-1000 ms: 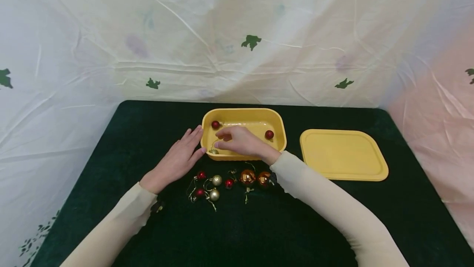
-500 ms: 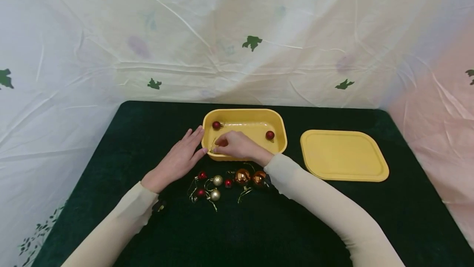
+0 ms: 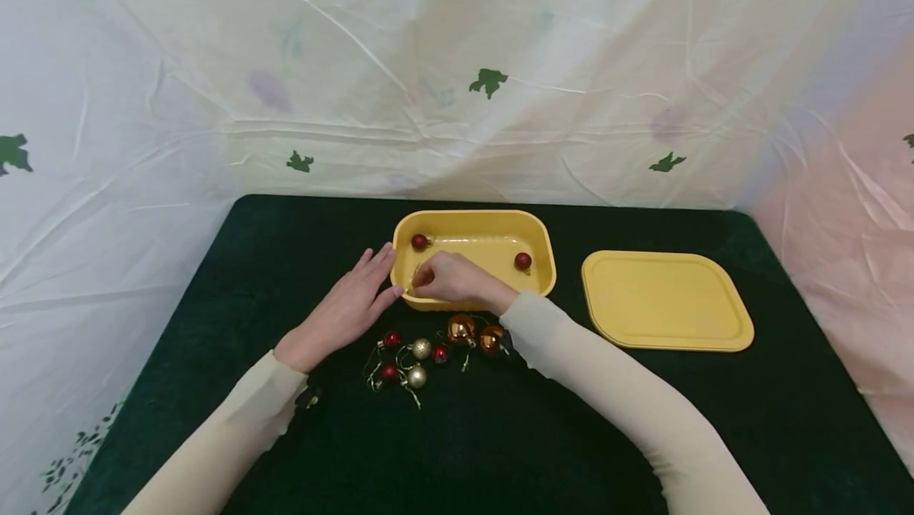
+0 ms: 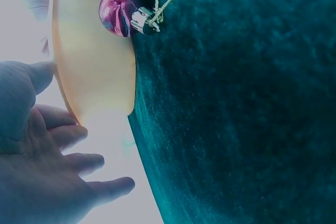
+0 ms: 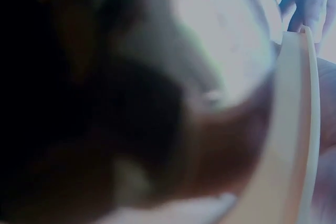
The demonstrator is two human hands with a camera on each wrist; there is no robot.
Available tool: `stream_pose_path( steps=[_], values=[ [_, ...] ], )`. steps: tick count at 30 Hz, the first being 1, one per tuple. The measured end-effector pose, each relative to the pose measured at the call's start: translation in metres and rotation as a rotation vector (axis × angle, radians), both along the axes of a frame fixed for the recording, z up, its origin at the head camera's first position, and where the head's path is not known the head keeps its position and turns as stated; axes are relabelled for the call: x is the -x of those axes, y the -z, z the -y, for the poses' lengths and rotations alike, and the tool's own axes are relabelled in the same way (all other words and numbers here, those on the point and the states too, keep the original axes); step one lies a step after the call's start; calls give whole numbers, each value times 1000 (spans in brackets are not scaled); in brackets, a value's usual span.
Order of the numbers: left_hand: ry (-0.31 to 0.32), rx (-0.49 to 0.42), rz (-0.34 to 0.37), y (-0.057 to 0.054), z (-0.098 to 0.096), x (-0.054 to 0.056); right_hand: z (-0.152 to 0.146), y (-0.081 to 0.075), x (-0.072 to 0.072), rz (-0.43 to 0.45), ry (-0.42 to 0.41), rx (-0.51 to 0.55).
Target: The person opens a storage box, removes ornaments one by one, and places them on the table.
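The right hand [image 3: 457,277] reaches over the front rim into the yellow plastic box [image 3: 471,217]. Its thumb and fingers pinch a gold cord [image 3: 410,285] in the box's left front corner; the gold bauble on it is hidden. Flat and straight-fingered, the left hand [image 3: 348,307] rests against the box's left end. Inside the box lie two dark red baubles, one at the back left [image 3: 419,241] and one at the right [image 3: 523,261]. A shiny bauble [image 5: 231,35] fills much of the right wrist view, blurred.
Before the box lie two copper baubles [image 3: 461,328], two gold baubles [image 3: 416,376] and several red baubles [image 3: 389,372] with cord loops. The copper ones sit beside the right sleeve. A yellow lid [image 3: 667,301] lies flat to the right on the dark green cloth [image 3: 457,451].
The right hand has lowered into the left front corner and its fingers have come together on the gold cord. Both copper baubles have rolled left and back alongside the right wrist. The left hand stays put.
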State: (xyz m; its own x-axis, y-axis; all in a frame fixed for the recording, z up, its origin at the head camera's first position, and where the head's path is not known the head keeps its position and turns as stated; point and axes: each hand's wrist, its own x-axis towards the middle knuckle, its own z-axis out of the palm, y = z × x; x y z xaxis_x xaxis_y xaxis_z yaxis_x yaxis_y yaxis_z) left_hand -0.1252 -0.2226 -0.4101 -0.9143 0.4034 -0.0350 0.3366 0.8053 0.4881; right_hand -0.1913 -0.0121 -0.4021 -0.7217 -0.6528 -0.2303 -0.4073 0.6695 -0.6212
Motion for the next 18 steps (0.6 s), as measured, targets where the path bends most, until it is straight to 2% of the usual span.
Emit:
stream_pose_path(
  steps=[7, 13, 18],
  values=[
    [8, 1, -2, 0, 0, -1, -5, 0, 0, 13, 23, 28],
    [16, -1, -5, 0, 1, -1, -16, -4, -3, 31, 86, 116],
    [19, -7, -3, 1, 3, 0, -26, -11, -9, 11, 127, 173]
  ],
)
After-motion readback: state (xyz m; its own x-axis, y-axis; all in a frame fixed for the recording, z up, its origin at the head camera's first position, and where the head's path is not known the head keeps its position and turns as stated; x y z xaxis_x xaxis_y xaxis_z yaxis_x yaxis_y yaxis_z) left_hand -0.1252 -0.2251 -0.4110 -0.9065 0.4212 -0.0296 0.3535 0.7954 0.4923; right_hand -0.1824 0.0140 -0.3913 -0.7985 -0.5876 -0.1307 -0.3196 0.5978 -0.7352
